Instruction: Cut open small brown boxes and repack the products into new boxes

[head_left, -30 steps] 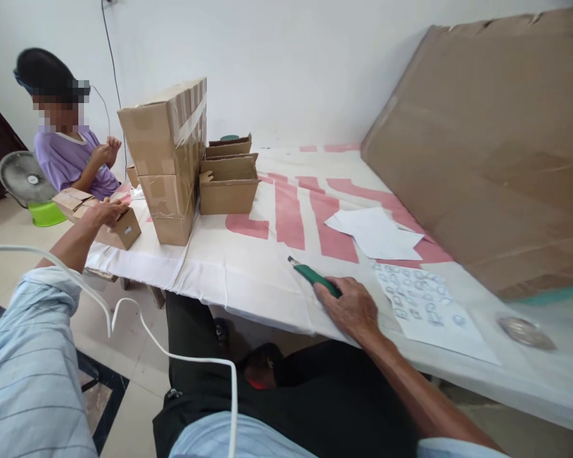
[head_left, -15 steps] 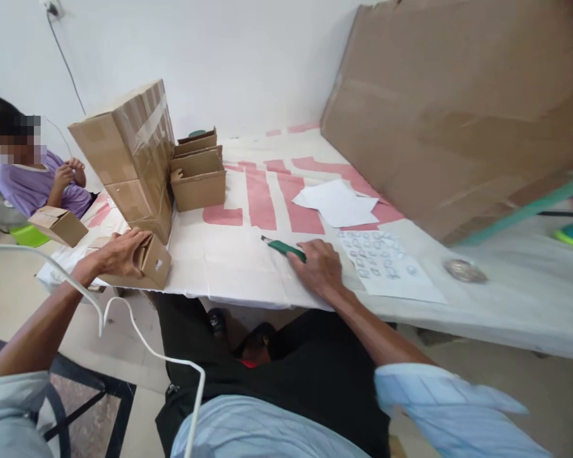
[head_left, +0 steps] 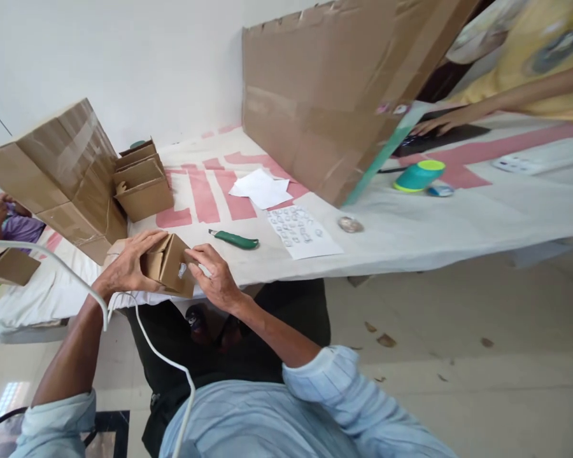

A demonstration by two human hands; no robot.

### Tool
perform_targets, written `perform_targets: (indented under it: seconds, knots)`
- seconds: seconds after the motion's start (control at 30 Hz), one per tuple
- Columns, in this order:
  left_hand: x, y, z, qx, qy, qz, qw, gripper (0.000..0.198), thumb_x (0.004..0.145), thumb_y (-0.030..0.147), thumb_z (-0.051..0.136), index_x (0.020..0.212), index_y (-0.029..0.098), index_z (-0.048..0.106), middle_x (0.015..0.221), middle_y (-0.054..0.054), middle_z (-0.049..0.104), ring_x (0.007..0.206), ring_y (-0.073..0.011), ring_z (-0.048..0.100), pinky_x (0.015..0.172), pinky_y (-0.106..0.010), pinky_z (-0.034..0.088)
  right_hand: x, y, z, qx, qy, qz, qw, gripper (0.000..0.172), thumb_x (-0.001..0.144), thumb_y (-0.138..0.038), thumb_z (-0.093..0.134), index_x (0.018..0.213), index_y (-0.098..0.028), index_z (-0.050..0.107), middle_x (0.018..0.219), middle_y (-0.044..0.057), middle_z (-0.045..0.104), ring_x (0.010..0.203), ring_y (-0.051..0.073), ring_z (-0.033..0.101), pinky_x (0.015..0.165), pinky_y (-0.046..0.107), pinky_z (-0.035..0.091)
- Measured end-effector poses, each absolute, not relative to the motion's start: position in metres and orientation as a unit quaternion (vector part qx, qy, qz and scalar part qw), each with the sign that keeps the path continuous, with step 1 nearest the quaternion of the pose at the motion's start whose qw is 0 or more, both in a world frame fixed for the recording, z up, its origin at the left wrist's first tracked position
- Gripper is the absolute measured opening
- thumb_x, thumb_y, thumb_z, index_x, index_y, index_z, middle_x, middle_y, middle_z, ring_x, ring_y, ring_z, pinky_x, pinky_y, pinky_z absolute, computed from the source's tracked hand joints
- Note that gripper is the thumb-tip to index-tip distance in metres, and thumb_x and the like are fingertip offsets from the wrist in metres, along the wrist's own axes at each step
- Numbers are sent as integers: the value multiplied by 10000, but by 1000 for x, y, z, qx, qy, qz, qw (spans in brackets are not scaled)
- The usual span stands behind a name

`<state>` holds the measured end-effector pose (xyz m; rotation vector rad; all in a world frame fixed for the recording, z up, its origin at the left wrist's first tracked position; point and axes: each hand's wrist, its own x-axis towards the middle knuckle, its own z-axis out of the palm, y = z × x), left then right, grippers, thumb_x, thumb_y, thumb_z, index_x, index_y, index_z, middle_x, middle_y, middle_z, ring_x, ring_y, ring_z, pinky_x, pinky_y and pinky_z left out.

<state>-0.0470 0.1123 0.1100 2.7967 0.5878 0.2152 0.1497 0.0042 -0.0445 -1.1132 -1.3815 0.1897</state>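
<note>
My left hand (head_left: 132, 266) is wrapped over the top of a small cardboard box (head_left: 176, 266) at the table's front edge. The end of this box that faces right has a small pale patch. Close by that end is my right hand (head_left: 214, 275), fingers apart and fingertips at the box's right side, gripping nothing. A green utility knife (head_left: 235, 240) lies loose on the cloth behind my right hand. Right of the knife lies a sheet with rows of small marks (head_left: 302, 232).
Stacked taped boxes (head_left: 67, 172) and open small boxes (head_left: 146, 191) stand at left. White papers (head_left: 260, 188), a round metallic item (head_left: 350, 224) and a large cardboard panel (head_left: 315, 95) are further right. A person's hand (head_left: 442, 121) rests on a laptop; another person sits far left.
My right hand has let go of the green knife and moved left to the box. The view has swung right, bringing the laptop and a person in yellow into sight.
</note>
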Motion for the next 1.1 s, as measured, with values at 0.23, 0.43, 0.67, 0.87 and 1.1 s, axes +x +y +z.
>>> perform_targets:
  seconds: [0.23,0.43,0.67,0.87,1.1]
  knots:
    - [-55,123,119,951,185,100,229,1068,673,511,934,1612,243,501,1629,-160,522,1474,-429,532,1268,-585,397,139,6,-29,-453,-623,53,635,331,1047,-220,555,1327,-269,724,1171,101,673,1129,244,674,1024,424,595]
    - [-57,129,116,940,190,103,262,1091,636,497,959,1602,252,517,1633,-158,511,1470,-436,535,1266,-596,404,135,3,-21,-446,-636,46,628,314,1047,-202,548,1278,-278,746,1141,99,688,1101,245,685,1005,434,600]
    - [-56,134,116,935,193,102,280,1084,627,469,951,1600,251,529,1626,-152,522,1464,-443,541,1264,-602,407,140,3,-17,-441,-646,56,621,250,1049,-219,541,1139,-272,768,1094,94,701,1052,238,694,981,421,606]
    - [-57,135,115,937,185,106,277,1085,626,481,963,1599,265,535,1627,-156,523,1476,-448,528,1282,-622,373,141,5,-22,-454,-618,85,637,200,1015,-199,551,1119,-240,717,1082,95,697,990,227,699,913,389,614]
    - [-56,131,117,939,182,112,269,1076,634,479,964,1596,254,537,1601,-160,545,1454,-446,547,1271,-609,390,139,-5,-22,-487,-566,183,640,148,963,-234,576,970,-236,724,984,67,713,879,200,677,771,327,582]
